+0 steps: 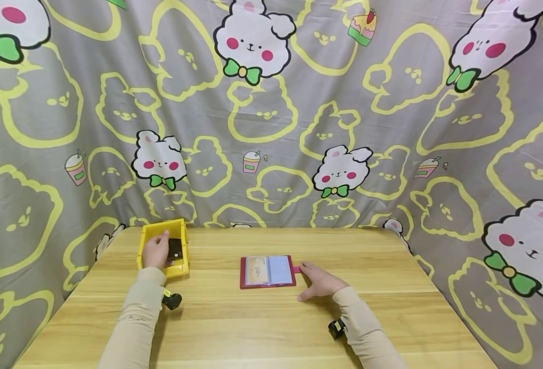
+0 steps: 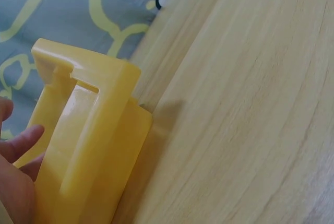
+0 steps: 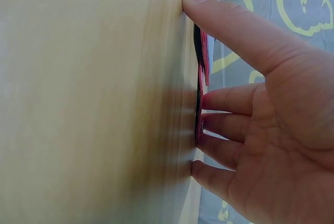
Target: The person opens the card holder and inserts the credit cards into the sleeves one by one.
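Note:
My left hand (image 1: 155, 251) reaches into a yellow plastic bin (image 1: 185, 259) at the table's far left. Beside its fingers in the bin lies a flat black item (image 1: 175, 248). The left wrist view shows some fingers (image 2: 25, 143) inside the bin's wall (image 2: 99, 145); whether they hold anything is hidden. Mid-table, a red card holder (image 1: 242, 274) lies open, with a printed card (image 1: 256, 270) behind its left sleeve and a bluish right page. My right hand (image 1: 319, 282) rests at its right side, fingers extended, fingertips touching its pink strap (image 3: 200, 117) and thumb apart on the tabletop.
Both hands work over a wooden table (image 1: 234, 328). Behind and beside it hangs a grey curtain (image 1: 271, 195) with rabbit prints. Black wrist devices sit on the left cuff (image 1: 172, 300) and the right cuff (image 1: 337, 328).

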Action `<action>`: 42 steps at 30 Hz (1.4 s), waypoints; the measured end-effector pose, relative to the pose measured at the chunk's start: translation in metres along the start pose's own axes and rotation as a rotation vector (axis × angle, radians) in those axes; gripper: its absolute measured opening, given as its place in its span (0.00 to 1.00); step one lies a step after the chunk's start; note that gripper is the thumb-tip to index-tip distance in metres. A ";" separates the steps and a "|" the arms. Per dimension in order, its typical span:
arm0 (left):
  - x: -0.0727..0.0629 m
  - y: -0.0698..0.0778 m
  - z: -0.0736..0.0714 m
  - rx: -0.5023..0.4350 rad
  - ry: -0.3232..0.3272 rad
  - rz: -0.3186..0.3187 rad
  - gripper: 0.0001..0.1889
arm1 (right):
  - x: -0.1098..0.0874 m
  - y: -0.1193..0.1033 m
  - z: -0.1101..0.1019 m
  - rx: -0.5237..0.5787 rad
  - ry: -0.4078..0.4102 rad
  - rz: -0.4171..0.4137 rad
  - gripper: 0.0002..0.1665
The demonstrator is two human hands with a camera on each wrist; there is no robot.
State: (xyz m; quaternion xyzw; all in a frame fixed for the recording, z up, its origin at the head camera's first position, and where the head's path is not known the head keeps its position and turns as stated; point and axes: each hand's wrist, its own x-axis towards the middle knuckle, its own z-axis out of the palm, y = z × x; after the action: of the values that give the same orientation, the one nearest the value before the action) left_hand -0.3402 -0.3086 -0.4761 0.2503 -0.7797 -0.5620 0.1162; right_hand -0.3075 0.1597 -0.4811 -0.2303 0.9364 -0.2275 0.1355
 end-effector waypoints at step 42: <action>-0.019 0.030 -0.018 -0.086 0.027 0.116 0.30 | 0.001 0.000 0.000 0.019 -0.004 0.006 0.59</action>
State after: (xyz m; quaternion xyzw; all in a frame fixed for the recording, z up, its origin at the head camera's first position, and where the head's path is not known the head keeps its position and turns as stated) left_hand -0.3234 -0.3066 -0.4403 0.2068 -0.7663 -0.5840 0.1700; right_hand -0.3083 0.1590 -0.4817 -0.2265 0.9346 -0.2356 0.1402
